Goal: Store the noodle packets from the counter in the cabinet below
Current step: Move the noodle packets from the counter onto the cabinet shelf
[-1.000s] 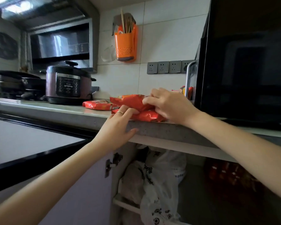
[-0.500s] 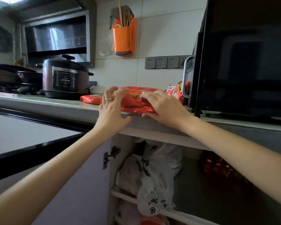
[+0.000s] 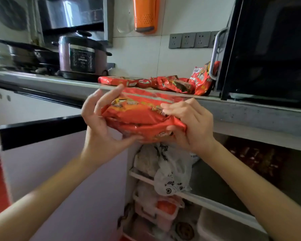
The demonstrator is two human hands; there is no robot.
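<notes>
Both hands hold a stack of red noodle packets (image 3: 139,117) in the air just in front of the counter edge (image 3: 250,113). My left hand (image 3: 101,126) grips the stack's left end from below and the side. My right hand (image 3: 189,126) clamps the right end. More red noodle packets (image 3: 172,83) lie on the counter behind, one (image 3: 201,79) leaning against the oven. Below, the cabinet (image 3: 224,185) stands open, with red packets (image 3: 257,157) dimly visible at its back right.
A white plastic bag (image 3: 172,171) hangs over the cabinet's shelf rail (image 3: 207,200). Containers (image 3: 160,209) sit on the lower level. A black oven (image 3: 268,49) with a steel handle stands on the right, a pressure cooker (image 3: 82,56) on the left. The open cabinet door (image 3: 59,171) is at the left.
The stack of packets has come off the counter and now hangs in front of its edge in both hands. My view has dropped toward the cabinet.
</notes>
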